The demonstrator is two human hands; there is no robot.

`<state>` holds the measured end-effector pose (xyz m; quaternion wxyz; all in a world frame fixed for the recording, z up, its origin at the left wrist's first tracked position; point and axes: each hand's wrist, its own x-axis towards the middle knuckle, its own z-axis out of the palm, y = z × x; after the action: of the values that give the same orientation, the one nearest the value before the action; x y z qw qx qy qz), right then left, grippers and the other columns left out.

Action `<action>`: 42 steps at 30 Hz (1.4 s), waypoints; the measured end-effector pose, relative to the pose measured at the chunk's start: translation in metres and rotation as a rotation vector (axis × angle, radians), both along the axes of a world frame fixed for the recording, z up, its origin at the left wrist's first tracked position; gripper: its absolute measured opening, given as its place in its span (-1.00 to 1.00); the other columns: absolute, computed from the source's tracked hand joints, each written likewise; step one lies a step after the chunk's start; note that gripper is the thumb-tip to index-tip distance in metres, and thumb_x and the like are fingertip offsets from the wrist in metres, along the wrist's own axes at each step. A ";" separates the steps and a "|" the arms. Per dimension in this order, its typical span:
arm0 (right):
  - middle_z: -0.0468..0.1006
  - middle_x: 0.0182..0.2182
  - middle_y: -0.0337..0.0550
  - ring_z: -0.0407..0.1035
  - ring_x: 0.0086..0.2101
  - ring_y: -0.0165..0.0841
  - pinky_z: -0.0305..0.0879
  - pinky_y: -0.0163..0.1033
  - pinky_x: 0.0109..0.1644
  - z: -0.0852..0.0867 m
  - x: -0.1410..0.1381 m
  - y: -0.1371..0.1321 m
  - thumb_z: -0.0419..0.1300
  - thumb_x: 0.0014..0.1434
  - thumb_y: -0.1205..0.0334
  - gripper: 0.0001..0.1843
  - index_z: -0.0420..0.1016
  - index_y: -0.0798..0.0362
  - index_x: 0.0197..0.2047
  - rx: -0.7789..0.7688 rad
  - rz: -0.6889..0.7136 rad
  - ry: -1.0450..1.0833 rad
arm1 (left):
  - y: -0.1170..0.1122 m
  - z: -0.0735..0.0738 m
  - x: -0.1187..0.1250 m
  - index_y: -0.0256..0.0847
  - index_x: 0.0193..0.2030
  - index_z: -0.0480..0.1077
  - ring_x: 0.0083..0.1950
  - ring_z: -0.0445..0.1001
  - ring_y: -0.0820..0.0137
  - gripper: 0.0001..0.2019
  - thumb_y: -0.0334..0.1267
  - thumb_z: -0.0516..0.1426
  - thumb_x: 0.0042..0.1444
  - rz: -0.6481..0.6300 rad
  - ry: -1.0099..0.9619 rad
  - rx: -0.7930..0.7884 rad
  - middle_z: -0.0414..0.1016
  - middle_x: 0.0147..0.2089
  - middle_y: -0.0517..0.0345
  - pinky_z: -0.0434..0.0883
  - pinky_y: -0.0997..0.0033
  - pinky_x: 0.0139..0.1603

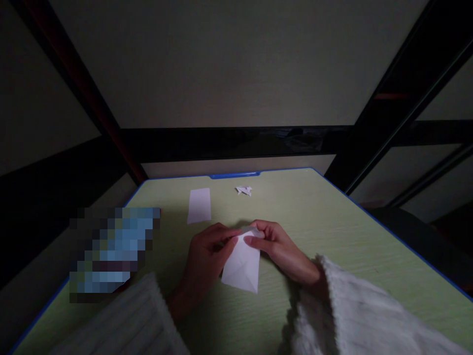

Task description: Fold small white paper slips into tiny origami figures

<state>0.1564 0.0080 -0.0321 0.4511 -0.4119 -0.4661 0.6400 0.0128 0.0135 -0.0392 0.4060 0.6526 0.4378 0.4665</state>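
Note:
A white, partly folded sheet of paper (242,266) lies on the pale green table (332,231), its creased top edge lifted. My left hand (207,256) pinches that top edge from the left with thumb and forefinger. My right hand (277,246) pinches the same edge from the right, fingers curled over it. Both wrists wear fuzzy white sleeves.
A flat white paper rectangle (199,205) lies farther back on the left. A small folded paper figure (244,190) sits near the table's far edge, which has a blue rim (234,174). A blurred blue patch (113,249) covers the left side. Dark frame bars stand behind.

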 end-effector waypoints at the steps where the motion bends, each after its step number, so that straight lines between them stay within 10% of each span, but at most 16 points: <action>1: 0.28 -0.70 -0.38 0.10 -0.67 -0.59 -0.07 -0.42 -0.58 0.000 0.000 0.000 0.25 -0.22 0.22 -0.76 0.27 0.17 -0.57 -0.003 0.000 0.003 | 0.000 0.000 0.000 -0.21 -0.41 0.48 -0.49 0.30 0.54 -0.85 -0.39 0.08 -0.11 -0.008 0.008 0.021 0.32 -0.49 0.20 0.22 0.64 -0.60; 24: 0.26 -0.57 -0.29 0.14 -0.54 -0.51 0.04 -0.38 -0.46 -0.001 0.006 -0.003 0.04 0.01 0.21 -0.85 0.32 0.12 -0.41 0.056 0.071 0.054 | -0.004 0.002 -0.003 -0.23 -0.39 0.48 -0.51 0.30 0.52 -0.81 -0.43 0.05 -0.09 -0.084 0.107 0.192 0.33 -0.50 0.16 0.22 0.61 -0.58; 42: 0.24 -0.67 -0.32 0.08 -0.61 -0.53 -0.03 -0.38 -0.55 -0.003 0.002 -0.002 0.10 -0.06 0.22 -0.82 0.32 0.14 -0.59 0.195 -0.058 -0.253 | -0.001 0.002 0.002 -0.27 -0.59 0.25 -0.57 0.19 0.55 -0.87 -0.31 0.04 -0.10 -0.149 0.052 -0.185 0.19 -0.63 0.31 0.13 0.62 -0.60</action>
<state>0.1587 0.0064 -0.0347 0.4448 -0.4567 -0.5670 0.5217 0.0147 0.0122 -0.0373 0.4868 0.6549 0.4395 0.3755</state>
